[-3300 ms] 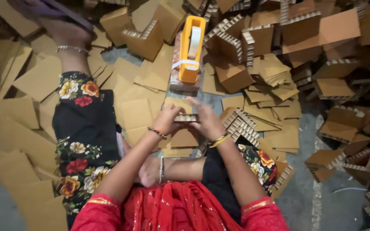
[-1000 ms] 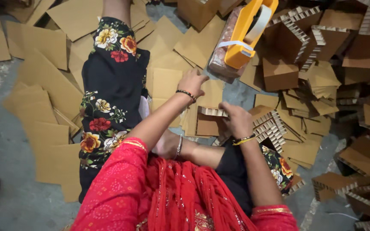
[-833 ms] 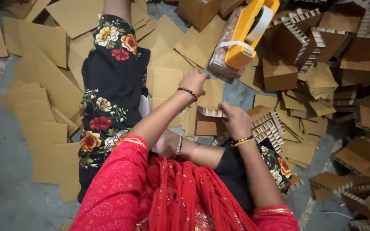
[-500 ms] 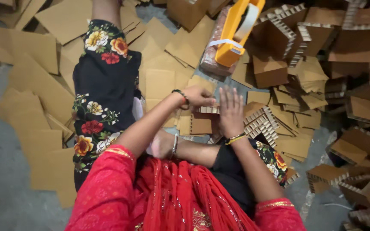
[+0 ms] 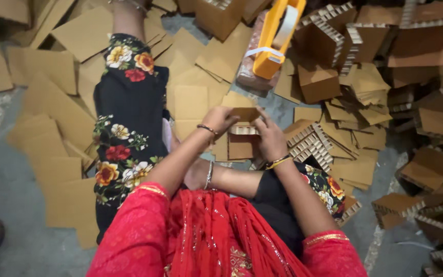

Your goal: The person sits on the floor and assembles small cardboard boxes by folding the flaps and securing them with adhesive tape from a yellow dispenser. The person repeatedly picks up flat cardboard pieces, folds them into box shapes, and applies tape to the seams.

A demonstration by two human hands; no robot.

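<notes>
- Holding a small folded cardboard piece (image 5: 243,114) between both your hands: left hand (image 5: 220,119) pinches its left edge, right hand (image 5: 271,137) closes on its right side.
- Piece sits above your lap, just over a corrugated strip (image 5: 244,130).
- Orange tape dispenser (image 5: 275,38) lies beyond your hands, well apart.
- Flat cardboard sheets (image 5: 57,69) spread left of your hands; folded boxes (image 5: 426,123) heaped to the right, on the floor (image 5: 6,205).

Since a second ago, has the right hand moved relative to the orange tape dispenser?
Yes. The right hand slid left, toward the left hand, under the orange tape dispenser.
</notes>
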